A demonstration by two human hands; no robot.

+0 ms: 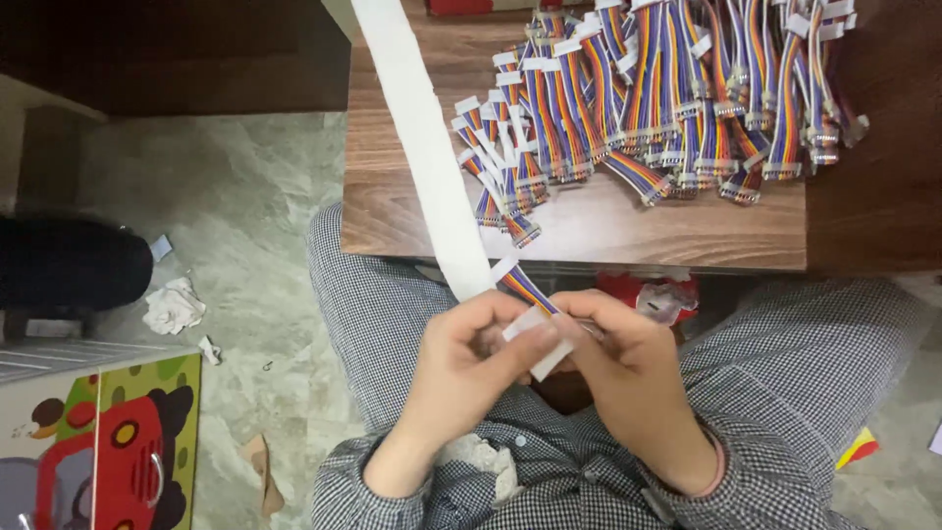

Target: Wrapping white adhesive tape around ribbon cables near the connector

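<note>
Pinching a small white label (pixel 539 344) between thumb and forefinger, the left hand (pixel 469 365) meets the right hand (pixel 620 365) above the lap; both are closed on the label and on one rainbow ribbon cable (pixel 525 288), which rises from the fingers toward the table edge.

Strip: a long white paper strip (pixel 424 147) runs from the top of the view diagonally down to the hands, crossing the table's left part.

Surface: a brown wood-grain table (pixel 608 231), its near edge just beyond the knees. A large heap of ribbon cables (pixel 657 93), multicoloured with white tags and small end connectors, covers the far half; the near band of wood is bare.

Clothing: checked grey-and-white sleeves and trousers (pixel 785 363).

Room: pale marbled stone floor (pixel 255 196). Crumpled white paper scraps (pixel 174 305) lie on it at left, near a dark rounded object (pixel 69 265). A box with a colourful cartoon print (pixel 108 442) stands at lower left, a brown scrap (pixel 263 471) beside it. A red-and-white wrapper (pixel 655 294) shows under the table edge. A small yellow-and-red piece (pixel 858 448) lies at lower right.
</note>
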